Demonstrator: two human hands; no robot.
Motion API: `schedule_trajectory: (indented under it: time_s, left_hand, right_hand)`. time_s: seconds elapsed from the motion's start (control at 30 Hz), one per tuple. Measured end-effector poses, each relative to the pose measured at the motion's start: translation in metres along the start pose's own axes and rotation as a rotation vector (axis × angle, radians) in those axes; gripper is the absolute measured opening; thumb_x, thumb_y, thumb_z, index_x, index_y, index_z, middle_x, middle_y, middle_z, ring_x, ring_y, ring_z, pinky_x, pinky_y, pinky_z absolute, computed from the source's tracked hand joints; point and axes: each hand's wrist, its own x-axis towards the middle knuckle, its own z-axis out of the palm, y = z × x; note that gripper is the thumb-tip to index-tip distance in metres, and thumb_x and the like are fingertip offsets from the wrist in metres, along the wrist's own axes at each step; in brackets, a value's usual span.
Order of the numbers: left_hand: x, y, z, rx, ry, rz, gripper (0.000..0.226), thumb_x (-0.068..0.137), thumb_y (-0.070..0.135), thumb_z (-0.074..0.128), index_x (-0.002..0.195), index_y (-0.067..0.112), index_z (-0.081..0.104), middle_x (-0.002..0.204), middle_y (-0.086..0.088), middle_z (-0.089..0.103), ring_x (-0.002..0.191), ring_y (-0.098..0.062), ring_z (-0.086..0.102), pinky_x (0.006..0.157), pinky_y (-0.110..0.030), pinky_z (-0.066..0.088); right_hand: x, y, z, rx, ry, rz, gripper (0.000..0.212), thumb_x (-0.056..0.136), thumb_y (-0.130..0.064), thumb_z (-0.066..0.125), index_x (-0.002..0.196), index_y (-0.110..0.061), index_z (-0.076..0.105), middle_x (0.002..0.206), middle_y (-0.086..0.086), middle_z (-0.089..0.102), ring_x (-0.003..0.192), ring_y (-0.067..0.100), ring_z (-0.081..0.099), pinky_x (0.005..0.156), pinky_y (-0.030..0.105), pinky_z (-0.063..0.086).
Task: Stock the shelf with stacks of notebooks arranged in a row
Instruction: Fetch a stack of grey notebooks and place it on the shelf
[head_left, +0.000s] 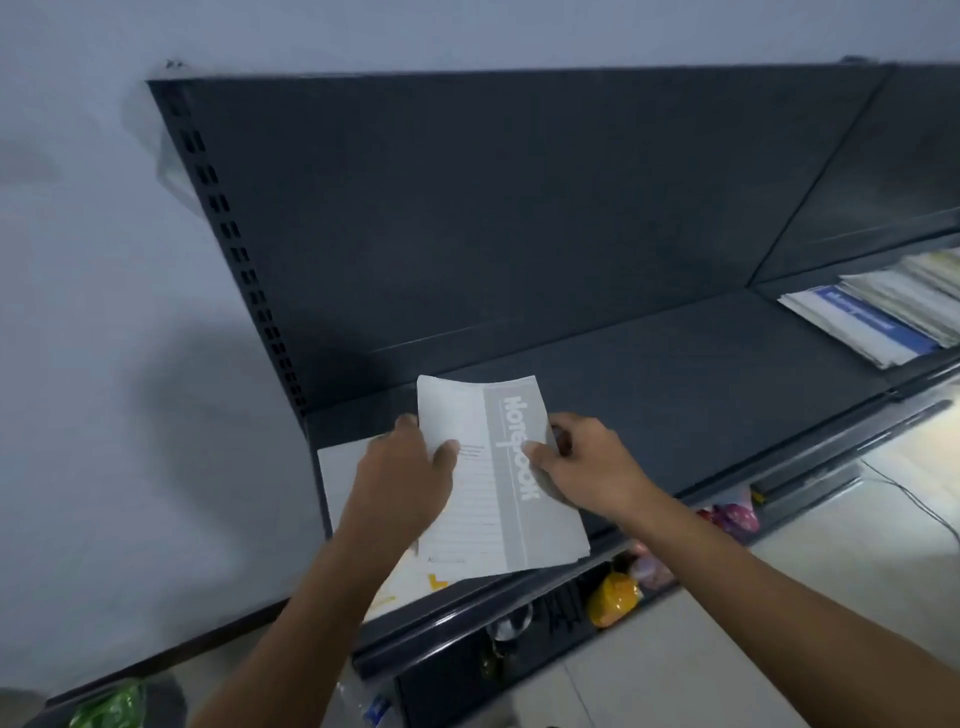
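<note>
Head view: left hand (405, 470) and right hand (589, 467) are pinching the notebook (501, 509) by its side edges, long axis front-to-back, partly over the stack (337, 478) at the front-left corner of the shelf (675, 374).

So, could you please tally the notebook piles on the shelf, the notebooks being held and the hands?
Notebook piles on the shelf: 2 (left pile, right pile)
Held grey notebook: 1
Hands gripping it: 2 (left hand, right hand)
Total: 5
</note>
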Motion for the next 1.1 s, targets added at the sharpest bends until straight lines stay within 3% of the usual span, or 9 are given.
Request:
schedule_trajectory:
  time_s: [0.1,0.3,0.37,0.43,0.5,0.6,0.8,0.9,1.1]
  left_hand:
    - [0.010,0.029,0.014,-0.014,-0.002,0.108,0.036,0.098,0.041,0.055,0.117,0.009,0.052,0.104,0.000,0.066,0.083,-0.015,0.061,0.062,-0.026,0.045]
    - [0.015,0.092,0.049,-0.081,-0.052,0.209,0.036,0.094,0.036,0.065,0.112,0.008,0.049,0.106,-0.007,0.070,0.086,-0.023,0.066,0.063,-0.026,0.043]
    - [0.016,0.117,0.063,-0.072,-0.074,0.241,0.035,0.094,0.036,0.065,0.111,0.011,0.047,0.104,-0.005,0.068,0.079,-0.017,0.063,0.054,-0.021,0.037]
    - [0.017,0.146,0.079,-0.053,-0.091,0.266,0.034,0.094,0.038,0.063,0.110,0.013,0.046,0.100,0.000,0.066,0.070,-0.007,0.055,0.051,-0.017,0.032]
    - [0.017,0.178,0.098,-0.030,-0.112,0.276,0.035,0.094,0.041,0.062,0.112,0.015,0.047,0.099,0.002,0.064,0.071,-0.006,0.052,0.052,-0.017,0.030]
    - [0.014,0.231,0.135,0.006,-0.148,0.299,0.037,0.093,0.044,0.059,0.115,0.016,0.046,0.104,0.002,0.062,0.084,-0.015,0.056,0.053,-0.021,0.031]
    - [0.002,0.334,0.213,0.054,-0.201,0.365,0.038,0.094,0.044,0.059,0.117,0.017,0.045,0.108,0.001,0.061,0.091,-0.019,0.060,0.065,-0.032,0.043]
    - [-0.004,0.377,0.245,0.064,-0.218,0.386,0.039,0.094,0.044,0.060,0.118,0.017,0.045,0.110,0.001,0.061,0.090,-0.019,0.059,0.067,-0.032,0.043]
    - [-0.007,0.451,0.294,0.075,-0.281,0.432,0.041,0.093,0.043,0.063,0.118,0.018,0.042,0.112,0.000,0.060,0.090,-0.017,0.056,0.069,-0.031,0.042]
  right_hand:
    - [-0.005,0.017,-0.029,-0.064,0.090,0.010,0.025,0.098,-0.036,0.061,0.103,-0.013,0.067,0.086,0.000,0.070,0.082,0.015,0.064,0.065,0.023,0.047]
    - [-0.016,0.065,-0.081,-0.107,0.179,0.097,0.027,0.099,-0.039,0.058,0.093,-0.013,0.061,0.082,0.004,0.067,0.079,0.020,0.063,0.070,0.037,0.050]
    - [-0.019,0.083,-0.101,-0.101,0.213,0.115,0.030,0.100,-0.037,0.057,0.090,-0.008,0.057,0.081,0.005,0.065,0.076,0.020,0.060,0.067,0.035,0.047]
    - [-0.022,0.102,-0.123,-0.084,0.243,0.119,0.026,0.101,-0.035,0.057,0.086,-0.014,0.056,0.076,-0.002,0.060,0.074,0.017,0.057,0.063,0.032,0.043]
    - [-0.027,0.123,-0.149,-0.079,0.271,0.123,0.022,0.101,-0.033,0.056,0.083,-0.022,0.054,0.072,-0.008,0.057,0.073,0.016,0.056,0.063,0.031,0.042]
    - [-0.033,0.166,-0.191,-0.066,0.310,0.165,0.022,0.100,-0.034,0.055,0.093,-0.014,0.060,0.078,0.001,0.064,0.081,0.023,0.061,0.072,0.037,0.049]
    - [-0.047,0.257,-0.274,-0.057,0.384,0.224,0.018,0.100,-0.035,0.054,0.097,-0.018,0.059,0.081,-0.005,0.060,0.083,0.024,0.058,0.067,0.034,0.042]
    - [-0.054,0.292,-0.307,-0.069,0.419,0.255,0.022,0.099,-0.037,0.052,0.100,-0.016,0.059,0.086,0.001,0.064,0.084,0.026,0.059,0.072,0.036,0.047]
    - [-0.065,0.343,-0.364,-0.058,0.477,0.324,0.022,0.099,-0.035,0.052,0.100,-0.014,0.059,0.080,0.002,0.061,0.080,0.027,0.058,0.065,0.034,0.042]
